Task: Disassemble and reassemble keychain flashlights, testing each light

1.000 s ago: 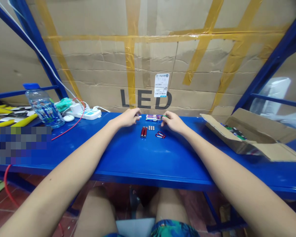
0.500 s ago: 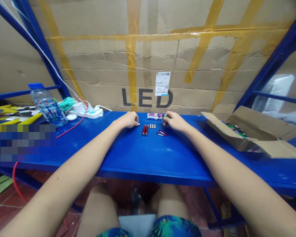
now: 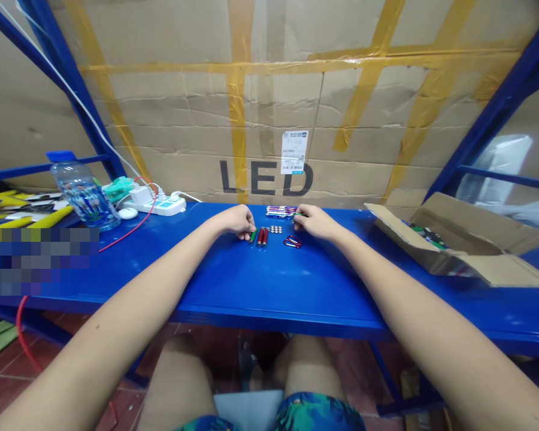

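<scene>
My left hand point(image 3: 241, 222) pinches a small green metal tube point(image 3: 253, 235), standing it beside two dark red metal tubes point(image 3: 262, 237) on the blue table. Just right of these lie several small silver button cells point(image 3: 276, 229) in neat rows. A red carabiner clip point(image 3: 292, 241) rests nearer to me. Behind the cells is a row of shiny, mostly blue and purple metal tubes point(image 3: 280, 211). My right hand point(image 3: 312, 220) is closed at the right end of that row, its fingers on a thin green piece point(image 3: 300, 214) mostly hidden by them.
An open cardboard box point(image 3: 435, 251) with small coloured items stands at the right. On the left are a water bottle point(image 3: 87, 197), a white power strip point(image 3: 168, 206) and a red cable point(image 3: 132, 230). A large carton point(image 3: 184, 131) marked LED backs the blue table point(image 3: 269, 281).
The green tube now shows in my left hand, lowered beside the red tubes. My right hand has shifted slightly, still with the green piece.
</scene>
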Motion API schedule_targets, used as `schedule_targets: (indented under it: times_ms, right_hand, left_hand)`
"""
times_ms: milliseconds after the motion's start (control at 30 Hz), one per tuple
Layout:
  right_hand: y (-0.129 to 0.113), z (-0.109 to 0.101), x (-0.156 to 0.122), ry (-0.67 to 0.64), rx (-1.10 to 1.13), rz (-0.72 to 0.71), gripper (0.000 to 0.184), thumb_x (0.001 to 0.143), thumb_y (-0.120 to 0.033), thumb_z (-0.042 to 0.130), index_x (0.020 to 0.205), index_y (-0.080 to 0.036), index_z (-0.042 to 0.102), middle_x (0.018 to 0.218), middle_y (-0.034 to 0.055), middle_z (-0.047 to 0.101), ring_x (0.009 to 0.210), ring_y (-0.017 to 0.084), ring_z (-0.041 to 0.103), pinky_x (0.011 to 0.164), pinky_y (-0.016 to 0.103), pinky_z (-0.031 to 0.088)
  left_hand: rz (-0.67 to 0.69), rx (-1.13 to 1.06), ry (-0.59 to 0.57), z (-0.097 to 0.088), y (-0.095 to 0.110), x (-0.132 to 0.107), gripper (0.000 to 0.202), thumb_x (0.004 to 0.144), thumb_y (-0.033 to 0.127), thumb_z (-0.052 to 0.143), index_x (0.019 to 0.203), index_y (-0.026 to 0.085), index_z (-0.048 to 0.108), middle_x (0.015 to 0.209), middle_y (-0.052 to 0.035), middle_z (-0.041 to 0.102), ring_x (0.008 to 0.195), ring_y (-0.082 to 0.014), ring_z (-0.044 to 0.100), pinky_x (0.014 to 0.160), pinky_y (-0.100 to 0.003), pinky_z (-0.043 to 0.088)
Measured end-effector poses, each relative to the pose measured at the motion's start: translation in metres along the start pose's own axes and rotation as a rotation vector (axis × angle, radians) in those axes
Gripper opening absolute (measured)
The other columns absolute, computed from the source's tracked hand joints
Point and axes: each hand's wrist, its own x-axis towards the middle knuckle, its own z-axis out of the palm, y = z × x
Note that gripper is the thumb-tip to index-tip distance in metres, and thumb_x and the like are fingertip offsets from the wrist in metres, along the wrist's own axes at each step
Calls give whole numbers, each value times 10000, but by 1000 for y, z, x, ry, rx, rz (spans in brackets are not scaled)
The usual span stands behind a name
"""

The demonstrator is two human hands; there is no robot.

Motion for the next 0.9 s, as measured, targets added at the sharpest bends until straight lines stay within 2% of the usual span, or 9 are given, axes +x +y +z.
schedule_targets:
  times_ms: [233, 467, 533, 567, 633, 700, 733, 833, 900]
  right_hand:
    - [2, 0, 0, -1, 8, -20, 206, 888, -159, 492, 691, -217, 493, 734, 45, 694, 704, 186, 606, 697, 321, 435]
    - [3, 1, 1, -11, 24, -8, 200, 894, -168, 503, 698, -210, 502, 743, 49, 691, 704, 186, 604, 695, 324, 435]
    - [3, 2, 2, -12, 85, 9, 187, 894, -162, 503, 712, -206, 504, 732, 53, 686, 691, 184, 604, 685, 322, 440]
    - [2, 2, 2, -12, 134, 21, 183, 893, -156, 501, 717, -205, 502, 718, 52, 678, 682, 181, 604, 677, 319, 444]
    - [-1, 3, 2, -14, 253, 40, 179, 892, -147, 501, 722, -203, 492, 668, 42, 646, 654, 170, 595, 659, 304, 451]
    - [-8, 3, -1, -28, 386, 54, 188, 890, -146, 507, 714, -201, 473, 601, 19, 579, 602, 150, 557, 631, 289, 446]
    - [-12, 3, -3, -47, 459, 62, 198, 892, -152, 511, 707, -201, 459, 574, 3, 534, 567, 136, 520, 613, 284, 440]
    - [-26, 4, -11, -164, 712, 93, 242, 911, -191, 505, 693, -207, 402, 554, -47, 388, 487, 97, 367, 554, 280, 413]
    - [-33, 4, -16, -234, 844, 105, 233, 919, -214, 504, 715, -209, 391, 568, -60, 347, 479, 89, 315, 533, 277, 398]
  left_hand:
    - [0, -18, -31, 1, 1, 0, 64, 796, 196, 624, 792, 137, 649, 691, -63, 711, 587, -159, 641, 693, -348, 537]
    - [-14, -33, -56, 1, 6, -5, 77, 816, 206, 605, 840, 138, 633, 682, -52, 712, 585, -151, 648, 701, -328, 540]
    - [-33, -12, -19, 1, 7, -6, 85, 828, 209, 590, 848, 139, 635, 667, -49, 702, 594, -155, 649, 689, -321, 533]
    - [-29, 20, 45, 1, 8, -6, 86, 827, 211, 591, 841, 141, 640, 674, -53, 701, 619, -161, 654, 692, -319, 527]
    - [67, 107, 279, 3, 12, -7, 87, 818, 214, 606, 842, 150, 660, 753, -70, 716, 725, -185, 666, 729, -330, 517]
    - [284, 157, 524, 9, 17, -8, 120, 813, 213, 618, 904, 165, 677, 891, -79, 729, 838, -201, 659, 781, -342, 508]
    - [412, 148, 581, 13, 21, -9, 159, 819, 211, 614, 961, 172, 673, 944, -75, 726, 866, -198, 653, 793, -343, 505]
    - [698, 81, 543, 27, 32, -11, 220, 824, 206, 630, 1043, 180, 625, 998, -54, 707, 893, -174, 649, 792, -308, 504]
    - [786, 69, 539, 36, 38, -12, 212, 818, 188, 640, 1028, 180, 609, 965, -42, 695, 871, -162, 645, 774, -290, 501]
